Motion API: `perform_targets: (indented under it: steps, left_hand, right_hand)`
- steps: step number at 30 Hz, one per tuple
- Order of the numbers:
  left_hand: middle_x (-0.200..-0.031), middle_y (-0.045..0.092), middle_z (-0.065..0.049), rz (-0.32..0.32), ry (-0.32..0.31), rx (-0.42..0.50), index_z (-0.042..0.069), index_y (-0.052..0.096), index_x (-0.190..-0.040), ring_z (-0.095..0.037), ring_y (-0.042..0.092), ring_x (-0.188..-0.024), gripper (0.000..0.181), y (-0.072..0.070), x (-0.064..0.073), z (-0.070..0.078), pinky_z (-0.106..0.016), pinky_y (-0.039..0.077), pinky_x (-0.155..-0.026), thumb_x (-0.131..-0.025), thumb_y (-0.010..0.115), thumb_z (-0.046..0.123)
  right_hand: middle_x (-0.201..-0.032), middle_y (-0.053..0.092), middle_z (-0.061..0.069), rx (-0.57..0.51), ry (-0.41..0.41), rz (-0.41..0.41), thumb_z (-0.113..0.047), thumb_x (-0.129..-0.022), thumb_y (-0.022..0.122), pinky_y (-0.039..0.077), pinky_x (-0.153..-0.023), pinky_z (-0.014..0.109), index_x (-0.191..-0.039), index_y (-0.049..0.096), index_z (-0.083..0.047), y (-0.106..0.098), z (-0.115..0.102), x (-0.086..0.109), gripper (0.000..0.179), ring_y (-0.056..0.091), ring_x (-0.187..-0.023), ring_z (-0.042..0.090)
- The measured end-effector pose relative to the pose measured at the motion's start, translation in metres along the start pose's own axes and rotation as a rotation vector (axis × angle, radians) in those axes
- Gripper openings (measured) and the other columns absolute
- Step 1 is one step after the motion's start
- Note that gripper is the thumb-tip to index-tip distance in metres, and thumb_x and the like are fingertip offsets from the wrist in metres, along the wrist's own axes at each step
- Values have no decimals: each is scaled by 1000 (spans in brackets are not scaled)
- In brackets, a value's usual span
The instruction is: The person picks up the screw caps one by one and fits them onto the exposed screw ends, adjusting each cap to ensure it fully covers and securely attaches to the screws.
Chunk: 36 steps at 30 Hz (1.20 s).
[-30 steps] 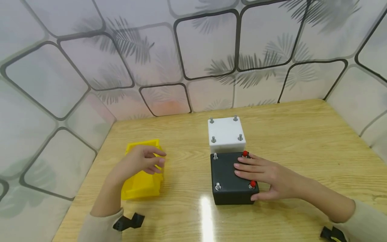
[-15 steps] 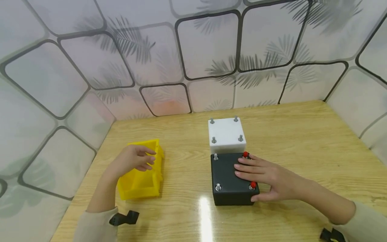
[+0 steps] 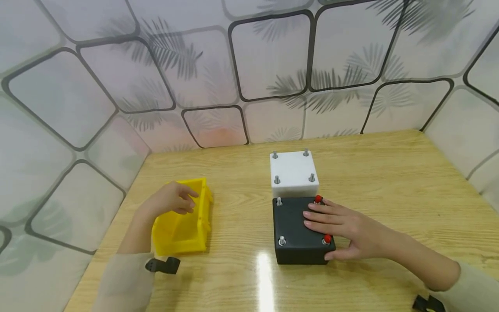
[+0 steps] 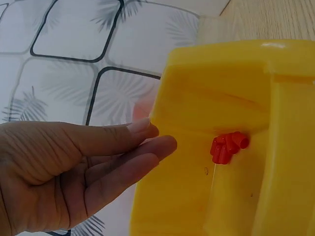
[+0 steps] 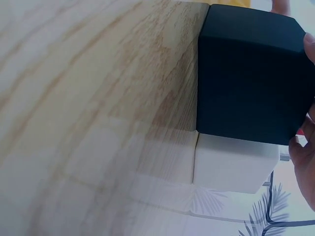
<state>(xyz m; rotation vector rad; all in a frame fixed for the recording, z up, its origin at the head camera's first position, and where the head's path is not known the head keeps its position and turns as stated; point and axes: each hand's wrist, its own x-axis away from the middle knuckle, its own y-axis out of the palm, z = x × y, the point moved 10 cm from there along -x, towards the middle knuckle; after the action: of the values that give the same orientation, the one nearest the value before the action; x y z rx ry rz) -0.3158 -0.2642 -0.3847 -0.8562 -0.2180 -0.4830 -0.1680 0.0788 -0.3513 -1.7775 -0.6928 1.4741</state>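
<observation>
Located inside the yellow bin (image 3: 183,247): red caps (image 4: 227,148), heaped beyond and below the fingers of the nearer left hand (image 3: 173,200); long axis hard to judge at this angle. Left fingers: loosely bent, tips close together, holding nothing. Right hand (image 3: 348,229): fingers extended on the black box (image 3: 291,221), thumb apart. Underneath: wood-grain bench (image 3: 238,225), box and bin well apart.
</observation>
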Motion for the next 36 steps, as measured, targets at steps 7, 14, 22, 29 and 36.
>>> perform_targets:
  steps: [7,14,22,29,36]
  left_hand:
    - [-96,69,-16,2,-24,-25,-9,58,-120,-27,69,-84,36,-1,-9,-8,-36,58,-72,-86,63,1]
    - [-96,69,-17,11,-34,-71,-9,59,-120,-26,69,-81,37,2,-21,-13,-35,58,-70,-85,64,3]
    - [-107,65,-23,5,-96,-82,-9,55,-124,-23,67,-84,40,8,-33,-20,-35,58,-69,-87,62,3]
    - [-115,63,-24,12,-78,-87,-6,58,-122,-25,66,-91,36,13,-37,-23,-36,58,-72,-88,60,3]
    - [-116,62,-23,31,-58,-104,-5,59,-121,-27,63,-98,34,23,-42,-33,-38,56,-77,-87,57,0]
  right_hand:
    - [-136,52,18,8,2,-9,-41,-73,79,18,-116,37,-130,54,2,0,0,0,76,43,-130,34]
    - [-136,52,17,8,1,0,-44,-77,75,19,-116,37,-129,55,2,-1,1,0,73,43,-130,33]
    - [-137,51,18,4,4,-6,-43,-76,76,18,-117,38,-130,54,2,1,1,1,74,41,-131,34]
    - [-137,51,17,6,12,-11,-44,-77,75,18,-117,37,-131,53,2,2,2,2,74,41,-132,32]
    - [-137,51,17,13,15,-17,-45,-77,74,18,-117,37,-131,53,1,1,2,1,74,41,-132,32]
